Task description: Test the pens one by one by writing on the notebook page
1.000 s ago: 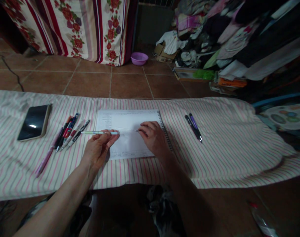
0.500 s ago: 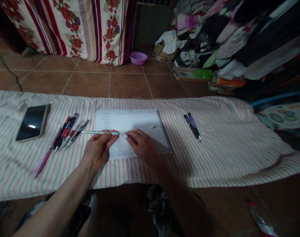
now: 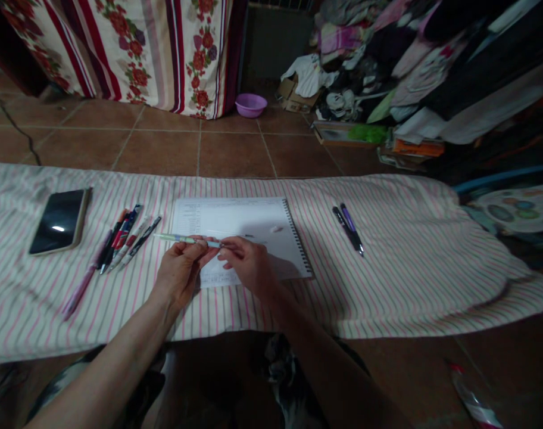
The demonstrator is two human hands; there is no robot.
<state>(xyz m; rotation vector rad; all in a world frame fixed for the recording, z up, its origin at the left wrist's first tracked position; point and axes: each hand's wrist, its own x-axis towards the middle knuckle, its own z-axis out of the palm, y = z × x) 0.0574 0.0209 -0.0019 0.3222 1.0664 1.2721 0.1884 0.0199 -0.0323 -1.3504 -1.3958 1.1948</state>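
Note:
My left hand (image 3: pixel 184 262) is closed round a slim pale green and light blue pen (image 3: pixel 175 238), held level above a spiral notebook (image 3: pixel 227 214). At the pen's right end the fingers of my right hand (image 3: pixel 249 262) are pinched together, touching its tip; whether a small part sits between them is hidden. On the white page, just beyond my right hand, lie a small dark piece (image 3: pixel 249 236) and a small whitish piece (image 3: pixel 275 229), both too small to name.
Left of the notebook lie several pens (image 3: pixel 124 241) and a phone (image 3: pixel 59 220). Two pens (image 3: pixel 348 229) lie to the right on the striped cloth (image 3: pixel 409 256). Beyond are a purple basin (image 3: pixel 250 106) and piled clothes (image 3: pixel 307 74). A bottle (image 3: pixel 474 396) is on the floor.
My right hand has moved left, from a small gap away, to the pen's end. The pen has shifted slightly right and tilted. A small dark piece now shows on the page.

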